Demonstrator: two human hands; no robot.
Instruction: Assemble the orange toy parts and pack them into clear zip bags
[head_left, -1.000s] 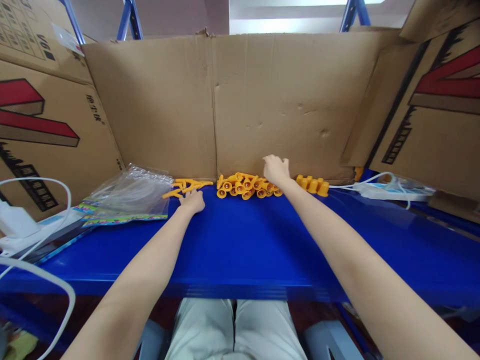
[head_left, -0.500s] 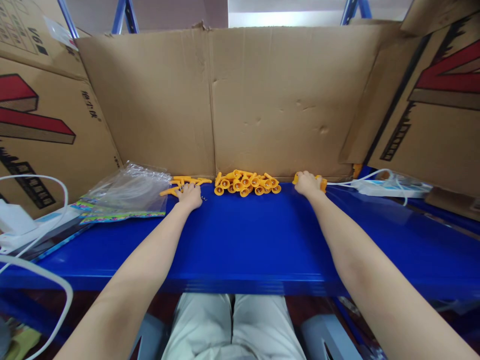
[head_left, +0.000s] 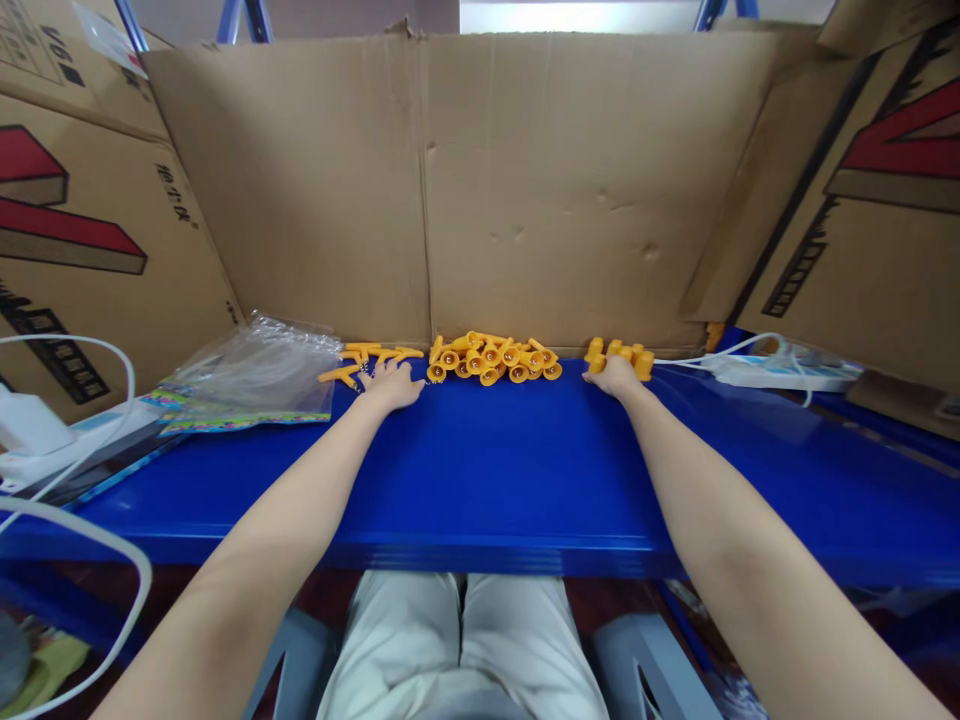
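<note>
My left hand point(head_left: 390, 386) rests with its fingers spread at the front of a group of orange T-shaped handles with metal spirals point(head_left: 341, 375), at the left back of the blue table. In the middle back lies a pile of orange cone-shaped pieces point(head_left: 491, 358), their open ends toward me. To the right, my right hand point(head_left: 616, 376) is at a small cluster of upright orange pieces point(head_left: 643, 362). Its fingertips are partly hidden against them, so a grip cannot be made out.
Clear plastic bags point(head_left: 255, 385) lie left of the handles. White power strips sit at the far left point(head_left: 82, 440) and right point(head_left: 780, 372), with white cables. A cardboard sheet point(head_left: 562, 190) stands along the back of the blue table point(head_left: 495, 470), between large boxes.
The fingers of my left hand have spread, and the hand sits slightly further right. My right hand has shifted lower on its cluster, showing more orange pieces. The view has tilted slightly.
</note>
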